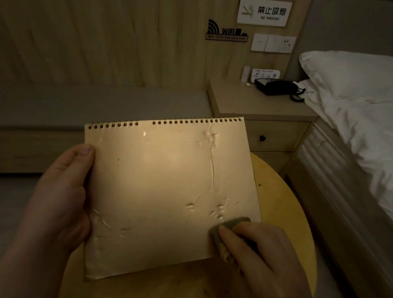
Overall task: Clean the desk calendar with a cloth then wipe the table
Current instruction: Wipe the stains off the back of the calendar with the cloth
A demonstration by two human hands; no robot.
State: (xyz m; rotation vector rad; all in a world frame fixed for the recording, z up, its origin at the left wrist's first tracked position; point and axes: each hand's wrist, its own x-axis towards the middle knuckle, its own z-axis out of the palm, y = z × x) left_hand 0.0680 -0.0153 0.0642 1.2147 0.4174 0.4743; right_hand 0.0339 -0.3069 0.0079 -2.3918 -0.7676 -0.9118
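Two hands, one desk calendar (161, 193), one cloth (225, 227).
Left hand (61, 197) grips the calendar's left edge; right hand (261, 260) pinches the cloth against its lower right corner, above the round table (288, 207).

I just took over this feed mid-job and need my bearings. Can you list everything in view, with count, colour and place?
desk calendar: one, tan back with spiral binding on top, held up over the table
cloth: one, grey-green, pressed on the calendar's lower right corner
table: one, round, yellowish wood, below the calendar
nightstand: one, light wood with drawers, beside the bed
telephone: one, black, on the nightstand
bed: one, white bedding and pillow, at right
no-smoking sign: one, white, on the wall
WiFi sign: one, black, on the wall
wall sockets: one white row, under the no-smoking sign
left hand: grips the calendar's left edge
right hand: holds the cloth
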